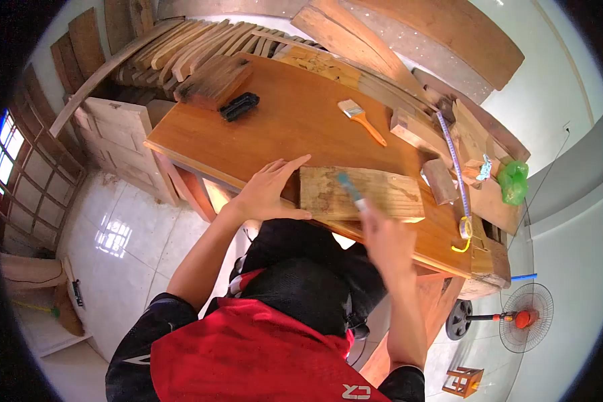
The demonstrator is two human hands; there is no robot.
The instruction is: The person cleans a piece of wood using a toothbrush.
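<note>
A rectangular block of pale wood (382, 191) with darker stains lies at the near edge of the brown wooden table (281, 127). My left hand (271, 191) is at the block's left end, thumb and fingers spread apart. Over the middle of the block, my right hand (385, 238) is closed around a slim tool with a teal end and a whitish section (350, 187). Motion blurs the tool and the hand, so its exact kind and whether it touches the wood cannot be made out.
A paintbrush (362, 122), a black brush-like object (240, 106) and a dark wood block (214, 80) lie farther back. On the right are wood offcuts (441, 181), a tape measure (465, 228) pulled out, and a green plastic bag (514, 182). A fan (526, 318) stands beyond.
</note>
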